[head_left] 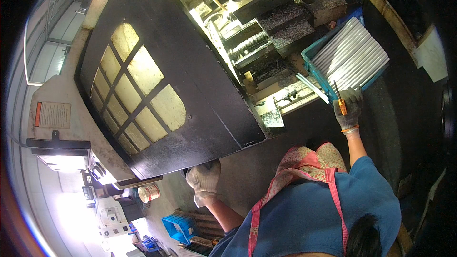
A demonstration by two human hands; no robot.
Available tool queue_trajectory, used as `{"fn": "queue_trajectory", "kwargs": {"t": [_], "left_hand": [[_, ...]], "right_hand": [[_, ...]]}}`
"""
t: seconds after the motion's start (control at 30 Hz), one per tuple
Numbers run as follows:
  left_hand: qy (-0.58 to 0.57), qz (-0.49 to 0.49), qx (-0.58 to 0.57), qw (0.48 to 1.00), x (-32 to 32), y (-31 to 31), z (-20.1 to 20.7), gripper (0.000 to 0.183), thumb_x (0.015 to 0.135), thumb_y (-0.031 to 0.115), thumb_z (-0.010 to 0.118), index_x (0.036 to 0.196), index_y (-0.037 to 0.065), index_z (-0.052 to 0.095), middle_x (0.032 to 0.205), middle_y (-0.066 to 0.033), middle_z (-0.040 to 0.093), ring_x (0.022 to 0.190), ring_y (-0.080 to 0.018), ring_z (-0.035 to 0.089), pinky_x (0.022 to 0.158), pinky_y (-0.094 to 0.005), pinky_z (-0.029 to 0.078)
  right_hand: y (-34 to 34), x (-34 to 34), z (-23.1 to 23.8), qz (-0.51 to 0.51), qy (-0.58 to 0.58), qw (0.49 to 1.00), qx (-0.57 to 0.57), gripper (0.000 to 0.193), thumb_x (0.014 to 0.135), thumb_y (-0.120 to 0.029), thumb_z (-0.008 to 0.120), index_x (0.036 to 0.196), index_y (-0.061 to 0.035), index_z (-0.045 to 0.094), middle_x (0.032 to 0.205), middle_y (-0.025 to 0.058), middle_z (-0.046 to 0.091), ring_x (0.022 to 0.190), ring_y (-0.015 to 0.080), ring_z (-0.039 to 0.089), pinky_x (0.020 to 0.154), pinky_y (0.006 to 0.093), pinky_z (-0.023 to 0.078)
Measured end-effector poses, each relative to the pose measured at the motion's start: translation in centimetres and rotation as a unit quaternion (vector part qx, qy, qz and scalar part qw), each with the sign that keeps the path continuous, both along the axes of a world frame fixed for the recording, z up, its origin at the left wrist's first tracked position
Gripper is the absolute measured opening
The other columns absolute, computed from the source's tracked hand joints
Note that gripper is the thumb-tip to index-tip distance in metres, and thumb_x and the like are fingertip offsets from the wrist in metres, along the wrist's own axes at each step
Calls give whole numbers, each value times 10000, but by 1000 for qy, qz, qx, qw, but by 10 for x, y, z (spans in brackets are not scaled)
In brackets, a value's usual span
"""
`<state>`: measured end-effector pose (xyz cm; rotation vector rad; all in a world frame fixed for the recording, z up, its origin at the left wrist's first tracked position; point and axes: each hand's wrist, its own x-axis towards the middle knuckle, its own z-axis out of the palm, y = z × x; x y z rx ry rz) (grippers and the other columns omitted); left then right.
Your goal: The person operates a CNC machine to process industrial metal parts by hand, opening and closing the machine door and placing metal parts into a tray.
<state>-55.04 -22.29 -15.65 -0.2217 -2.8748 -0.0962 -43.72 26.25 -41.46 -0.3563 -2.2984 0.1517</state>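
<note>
My left hand [204, 179], in a pale work glove, is closed at the edge of a large black machine door [200, 74] with a yellowish window grid [143, 74]; its fingertips are partly hidden there. A grey glove with an orange cuff covers my right hand [350, 107]. It is closed round a tool with an orange-yellow handle [342, 106] and a thin dark shaft, whose exact kind I cannot tell. Just beyond that hand stands a teal crate [318, 72] stacked with long, silvery metal rods [357, 50]. Two light strips or rods [312, 88] lie beside the crate's left side.
The lit machine interior [252, 43] holds steps covered with metal chips, hoses and a dark block. A metal plate [271, 114] projects at its near edge. Lower left, a blue crate [178, 228], a wooden pallet [207, 223] and a white bucket [149, 193] stand on the floor.
</note>
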Motion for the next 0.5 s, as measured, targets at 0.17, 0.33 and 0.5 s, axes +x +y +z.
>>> {"fn": "queue_trajectory", "kwargs": {"t": [0.17,0.33,0.5], "left_hand": [[4,-11,-5,1000,-1,-1,-2,196,792,281,797,849,97,757,734,-159,735,680,-397,728,646,-470,573],[-20,12,-28,999,-2,-3,-3,190,797,288,798,830,105,758,722,-154,731,671,-389,727,639,-469,571],[-2,6,-18,1000,-4,-7,-7,291,826,373,800,788,88,759,707,-156,728,664,-388,723,655,-473,564]], "right_hand": [[-3,-2,8,-4,-3,1000,5,508,1029,-469,608,1361,-84,595,1476,207,527,1464,469,420,1266,630,271],[-4,-4,9,-7,33,999,18,371,1025,-422,627,1223,-108,609,1261,130,576,1286,387,517,1233,606,319],[2,-1,-4,-4,1,1000,24,564,1028,-471,605,1459,-111,547,1596,182,447,1529,475,344,1273,617,260]]}}
